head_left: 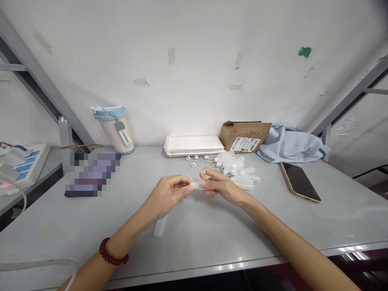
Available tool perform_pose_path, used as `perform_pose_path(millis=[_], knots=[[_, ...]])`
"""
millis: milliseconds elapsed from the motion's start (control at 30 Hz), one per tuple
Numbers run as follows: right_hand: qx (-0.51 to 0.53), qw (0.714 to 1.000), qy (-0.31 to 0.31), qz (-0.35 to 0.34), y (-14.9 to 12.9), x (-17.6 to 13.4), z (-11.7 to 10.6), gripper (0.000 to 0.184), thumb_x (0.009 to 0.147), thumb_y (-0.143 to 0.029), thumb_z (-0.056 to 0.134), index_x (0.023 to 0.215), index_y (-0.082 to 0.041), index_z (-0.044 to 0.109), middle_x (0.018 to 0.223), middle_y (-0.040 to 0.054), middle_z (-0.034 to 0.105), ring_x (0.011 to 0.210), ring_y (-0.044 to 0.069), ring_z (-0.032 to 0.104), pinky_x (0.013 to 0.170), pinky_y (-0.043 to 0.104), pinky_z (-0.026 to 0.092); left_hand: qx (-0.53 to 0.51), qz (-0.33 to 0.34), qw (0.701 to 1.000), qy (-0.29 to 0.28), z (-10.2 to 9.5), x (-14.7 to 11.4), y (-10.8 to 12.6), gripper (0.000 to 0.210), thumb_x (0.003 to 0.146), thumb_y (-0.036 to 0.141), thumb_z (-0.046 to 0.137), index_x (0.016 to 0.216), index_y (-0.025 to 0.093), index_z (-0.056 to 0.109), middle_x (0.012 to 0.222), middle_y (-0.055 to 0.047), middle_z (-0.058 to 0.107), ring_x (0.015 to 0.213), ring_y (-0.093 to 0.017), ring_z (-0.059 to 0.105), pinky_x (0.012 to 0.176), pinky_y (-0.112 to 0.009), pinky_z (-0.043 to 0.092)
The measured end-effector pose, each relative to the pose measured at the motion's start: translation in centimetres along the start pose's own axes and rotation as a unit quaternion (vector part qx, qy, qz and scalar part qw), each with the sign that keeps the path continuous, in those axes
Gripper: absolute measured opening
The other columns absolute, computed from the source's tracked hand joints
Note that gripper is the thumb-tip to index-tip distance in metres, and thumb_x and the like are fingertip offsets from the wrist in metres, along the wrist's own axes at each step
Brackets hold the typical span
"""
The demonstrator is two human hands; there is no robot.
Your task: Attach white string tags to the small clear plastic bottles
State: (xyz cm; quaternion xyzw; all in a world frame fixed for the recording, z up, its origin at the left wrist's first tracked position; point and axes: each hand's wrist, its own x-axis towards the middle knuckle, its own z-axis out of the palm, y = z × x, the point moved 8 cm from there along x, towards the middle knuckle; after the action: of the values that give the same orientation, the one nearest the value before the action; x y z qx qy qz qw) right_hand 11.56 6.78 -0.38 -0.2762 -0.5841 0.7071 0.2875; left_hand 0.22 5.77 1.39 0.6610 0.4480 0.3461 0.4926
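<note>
My left hand [165,195] pinches a small white cap [192,184] between thumb and fingertips. Facing it, my right hand [221,186] has thumb and fingers closed on a translucent plastic tube [199,185]. Cap and tube meet between my fingertips; I cannot tell whether they are joined. Just behind my right hand lies a pile of translucent tubes [235,165], with thin metal-looking tips among them. A few loose white caps [193,165] sit left of the pile. One more translucent tube [159,227] lies on the grey table, partly hidden under my left wrist.
White trays [194,145] are stacked against the wall beside a cardboard box [245,136] and a blue cloth [292,143]. A phone [300,182] lies at right. At left stand a tumbler [113,129] and a power strip [28,169]. A cable [39,264] crosses the front left.
</note>
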Motion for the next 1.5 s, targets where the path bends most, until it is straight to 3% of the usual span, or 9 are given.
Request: perform_pose_path(millis=[200,367,600,733,900,1133,1233,1367,1500], knots=[[-0.005,1.0,-0.028,-0.004,-0.6,-0.4,0.6,0.021,0.082,-0.028,0.055,0.077,-0.021,0.035,0.057,-0.0089,0.027,0.049,0.006,0.025,0.051,0.023,0.02,-0.116,-0.046,0.987,-0.104,1.4,-0.2,-1.2,0.026,0.081,0.038,0.056,0.073,0.014,0.062,0.068,-0.001,0.059,0.059,-0.013,0.057,0.062,-0.028,0.047],[-0.008,1.0,-0.004,-0.006,-0.3,-0.2,0.6,0.022,0.082,-0.031,0.055,0.078,-0.022,0.035,0.057,-0.0087,0.028,0.049,0.006,0.026,0.051,0.022,0.021,-0.074,-0.036,0.995,-0.056,0.7,-0.1,-1.2,0.023,0.079,0.037,0.059,0.081,0.014,0.064,0.069,-0.002,0.062,0.064,-0.014,0.059,0.066,-0.029,0.049],[0.026,1.0,0.016,0.001,0.9,0.1,0.1,0.024,0.082,-0.033,0.056,0.08,-0.022,0.035,0.057,-0.0093,0.025,0.048,0.006,0.023,0.049,0.022,0.018,-0.036,0.031,0.999,0.011,0.4,0.1,-0.7,0.018,0.077,0.032,0.059,0.084,0.016,0.064,0.084,-0.004,0.064,0.077,-0.016,0.057,0.071,-0.028,0.047],[0.007,1.0,0.019,-0.005,0.6,0.1,0.0,0.027,0.081,-0.037,0.056,0.079,-0.022,0.034,0.056,-0.0092,0.027,0.049,0.006,0.024,0.05,0.022,0.019,-0.086,-0.002,0.996,-0.019,0.9,0.3,-0.9,0.029,0.08,0.041,0.055,0.08,0.014,0.064,0.078,-0.005,0.063,0.075,-0.016,0.059,0.069,-0.029,0.049],[-0.015,1.0,0.025,-0.012,0.4,0.1,0.0,0.027,0.08,-0.038,0.057,0.081,-0.022,0.035,0.056,-0.0095,0.028,0.049,0.007,0.026,0.05,0.021,0.022,-0.099,-0.065,0.992,-0.043,1.5,0.2,-1.9,0.04,0.081,0.049,0.05,0.068,0.012,0.058,0.063,-0.002,0.056,0.052,-0.012,0.053,0.05,-0.025,0.045],[0.009,1.0,0.029,0.003,0.8,-0.2,-0.3,0.026,0.081,-0.037,0.055,0.079,-0.022,0.035,0.056,-0.0094,0.026,0.048,0.006,0.022,0.048,0.021,0.018,-0.026,0.003,1.0,-0.006,1.2,0.0,-1.0,0.028,0.077,0.04,0.058,0.088,0.015,0.062,0.074,-0.001,0.06,0.06,-0.012,0.055,0.062,-0.026,0.046],[0.003,1.0,0.027,-0.005,0.5,-0.3,-0.1,0.027,0.081,-0.038,0.056,0.078,-0.022,0.035,0.056,-0.0094,0.025,0.047,0.006,0.022,0.048,0.021,0.018,-0.036,-0.001,0.999,-0.016,1.4,0.0,-1.1,0.033,0.082,0.046,0.05,0.082,0.015,0.062,0.077,-0.004,0.062,0.06,-0.013,0.056,0.058,-0.026,0.046],[-0.003,1.0,0.025,-0.008,0.4,-0.3,0.1,0.027,0.082,-0.039,0.056,0.078,-0.022,0.035,0.056,-0.0095,0.025,0.047,0.006,0.022,0.048,0.021,0.018,-0.031,-0.009,0.999,-0.03,1.7,0.1,-1.4,0.039,0.084,0.047,0.045,0.066,0.015,0.057,0.059,0.0,0.056,0.052,-0.011,0.053,0.054,-0.024,0.045],[0.015,1.0,0.02,0.006,0.8,-0.3,0.3,0.028,0.081,-0.04,0.056,0.078,-0.022,0.035,0.056,-0.0095,0.025,0.047,0.006,0.02,0.047,0.021,0.018,-0.002,0.005,1.0,-0.018,1.6,-0.1,-1.1,0.031,0.083,0.043,0.048,0.072,0.016,0.059,0.062,0.0,0.057,0.056,-0.012,0.054,0.057,-0.024,0.044]])
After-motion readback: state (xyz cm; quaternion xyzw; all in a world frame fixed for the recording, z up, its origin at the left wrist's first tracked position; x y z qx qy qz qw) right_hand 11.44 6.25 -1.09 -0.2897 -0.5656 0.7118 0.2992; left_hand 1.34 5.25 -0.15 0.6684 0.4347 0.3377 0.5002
